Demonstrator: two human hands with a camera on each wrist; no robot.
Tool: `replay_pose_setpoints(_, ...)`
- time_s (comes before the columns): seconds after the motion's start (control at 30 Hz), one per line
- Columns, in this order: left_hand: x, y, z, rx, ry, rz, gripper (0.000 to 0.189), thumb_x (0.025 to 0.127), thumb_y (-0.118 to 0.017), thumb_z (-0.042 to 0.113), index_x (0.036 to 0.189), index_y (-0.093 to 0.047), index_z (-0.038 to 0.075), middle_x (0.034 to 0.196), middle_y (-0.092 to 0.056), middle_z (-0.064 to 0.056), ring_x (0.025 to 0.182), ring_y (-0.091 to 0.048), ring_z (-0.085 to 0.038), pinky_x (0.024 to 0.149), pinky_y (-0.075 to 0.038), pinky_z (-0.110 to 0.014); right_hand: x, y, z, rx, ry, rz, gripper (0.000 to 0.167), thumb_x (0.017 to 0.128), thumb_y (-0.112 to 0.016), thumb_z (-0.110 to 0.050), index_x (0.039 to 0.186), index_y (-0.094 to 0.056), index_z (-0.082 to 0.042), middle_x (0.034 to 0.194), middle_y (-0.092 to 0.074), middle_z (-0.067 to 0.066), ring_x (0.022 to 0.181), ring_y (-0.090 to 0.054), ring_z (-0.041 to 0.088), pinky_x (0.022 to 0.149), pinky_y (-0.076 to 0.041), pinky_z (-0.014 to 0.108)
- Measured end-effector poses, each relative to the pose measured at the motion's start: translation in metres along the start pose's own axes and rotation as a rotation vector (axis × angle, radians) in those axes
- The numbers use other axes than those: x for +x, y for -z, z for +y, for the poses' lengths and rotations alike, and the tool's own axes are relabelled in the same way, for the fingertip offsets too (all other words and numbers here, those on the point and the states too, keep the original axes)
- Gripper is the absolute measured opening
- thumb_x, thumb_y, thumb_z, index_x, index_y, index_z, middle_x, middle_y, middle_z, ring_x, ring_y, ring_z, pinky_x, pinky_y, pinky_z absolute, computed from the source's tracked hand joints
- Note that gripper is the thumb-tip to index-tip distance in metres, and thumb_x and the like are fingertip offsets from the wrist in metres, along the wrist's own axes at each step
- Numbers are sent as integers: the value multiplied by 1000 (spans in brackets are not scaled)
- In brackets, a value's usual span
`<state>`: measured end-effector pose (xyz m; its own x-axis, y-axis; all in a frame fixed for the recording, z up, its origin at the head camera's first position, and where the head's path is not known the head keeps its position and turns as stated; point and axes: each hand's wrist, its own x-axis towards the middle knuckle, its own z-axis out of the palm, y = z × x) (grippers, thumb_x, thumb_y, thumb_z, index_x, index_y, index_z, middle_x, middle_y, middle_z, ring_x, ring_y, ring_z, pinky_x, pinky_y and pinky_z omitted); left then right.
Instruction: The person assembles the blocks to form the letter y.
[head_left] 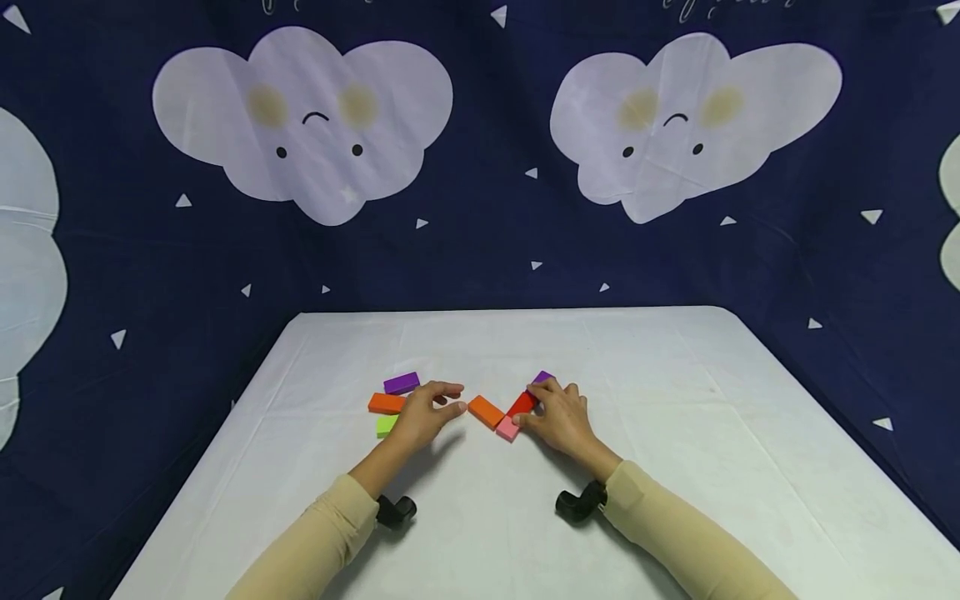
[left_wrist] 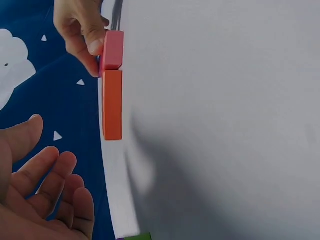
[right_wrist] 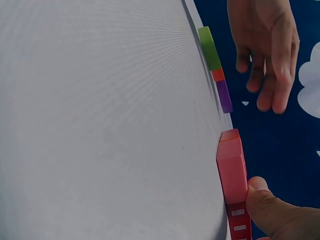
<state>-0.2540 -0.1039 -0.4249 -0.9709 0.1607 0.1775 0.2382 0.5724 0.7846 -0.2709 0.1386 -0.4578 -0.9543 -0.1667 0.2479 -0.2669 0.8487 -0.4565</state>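
Observation:
My right hand [head_left: 562,417] grips a red block [head_left: 522,404] on its right side, thumb near the pink block [head_left: 507,429] and index finger toward a purple block [head_left: 542,377]. In the right wrist view the thumb [right_wrist: 260,192] presses where pink meets red. An orange block [head_left: 486,412] slants down to the pink one, so the row makes a V shape. Just left of the orange block, my left hand [head_left: 426,414] hovers with nothing in it, its fingers loosely bent and the thumb apart.
Behind my left hand lie a second purple block [head_left: 402,382], a second orange block [head_left: 386,403] and a green block [head_left: 386,426], the last two partly hidden. A white cloth covers the table [head_left: 675,375]. A dark blue cloud-print curtain [head_left: 495,250] hangs around it.

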Motion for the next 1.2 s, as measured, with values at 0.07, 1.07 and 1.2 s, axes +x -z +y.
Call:
replay_pose_setpoints(0.07,-4,5,-1,-10,3,4,32,85,-68,17,115,-67,7,107,-68,-10,100,-59,-28,84,-48,-39,0,1,0,-3,-2,-2,64,73,-76,-45,124,-62,-9,121,-59,6,91,-43,29,72,-27,36)
replay_pose_setpoints(1.07,-33,82,-63,67,178,-88,38,82,-71,19,118,-64,7,119,-56,-18,111,-46,-31,79,-38,-30,2,0,-2,-12,-9,-7,64,74,-76,-44,125,-61,-8,121,-59,6,94,-44,30,74,-29,37)
replay_pose_setpoints(1.2,-32,83,-70,70,191,-99,39,82,-71,17,118,-63,4,116,-57,-18,106,-46,-28,80,-37,-30,2,0,-2,-10,-10,1,64,73,-76,-45,125,-62,-9,121,-59,5,94,-44,29,73,-29,37)
